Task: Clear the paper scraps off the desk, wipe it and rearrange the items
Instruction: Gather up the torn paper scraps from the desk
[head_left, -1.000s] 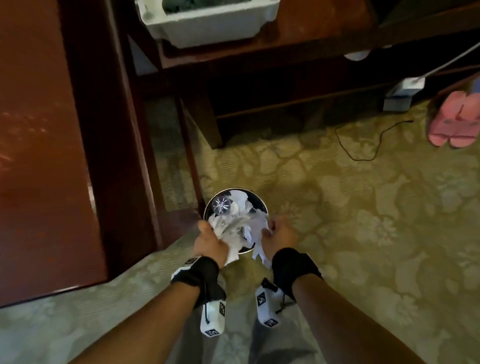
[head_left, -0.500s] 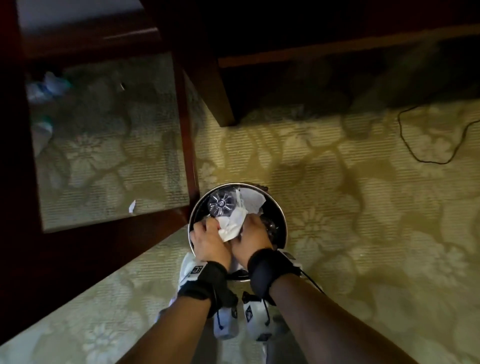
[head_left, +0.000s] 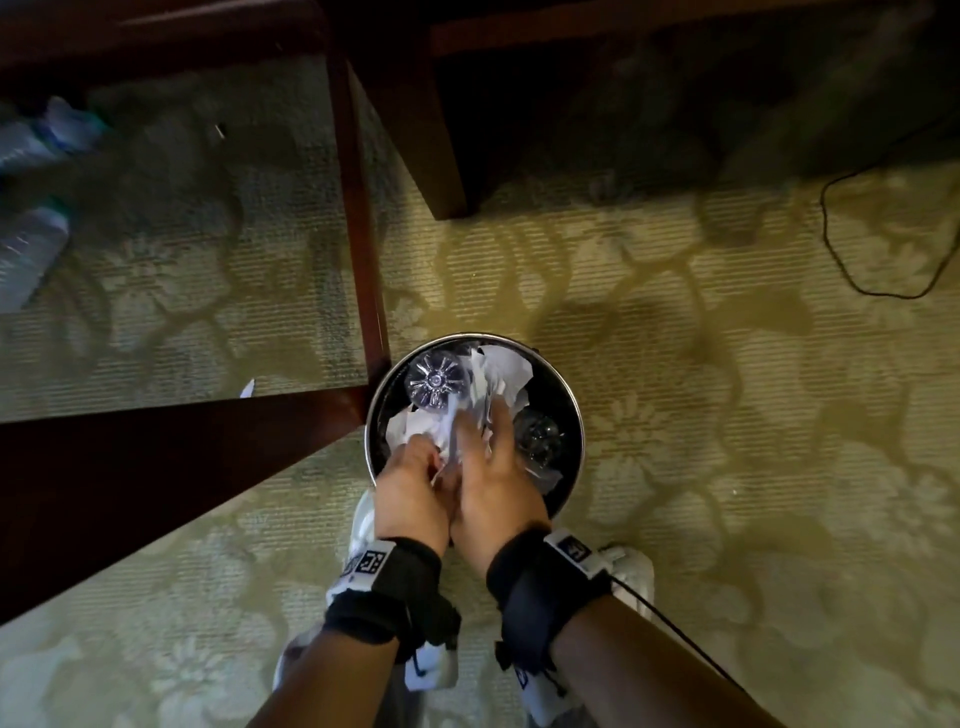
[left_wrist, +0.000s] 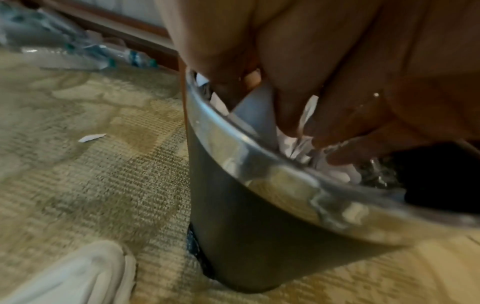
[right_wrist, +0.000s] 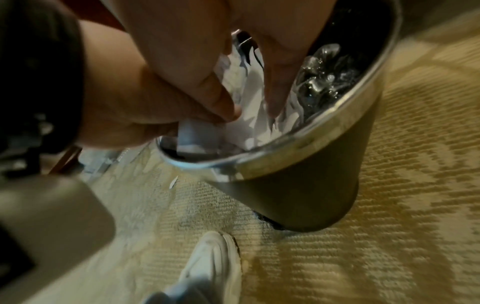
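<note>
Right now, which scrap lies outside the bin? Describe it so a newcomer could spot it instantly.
Find the round metal bin on the patterned carpet. Just left of it, on the carpet beside the dark wooden rail, lies a stray paper scrap. It is a small, flat, white pointed sliver lying alone, unlike the crumpled paper inside the bin.

The carpet (head_left: 727, 415) is olive with a pale floral pattern. The bin (left_wrist: 246, 236) is black, silver-rimmed; its paper scraps (head_left: 506, 371) are white. The wood rail (head_left: 357, 208) at ten o'clock is reddish-brown.
</note>
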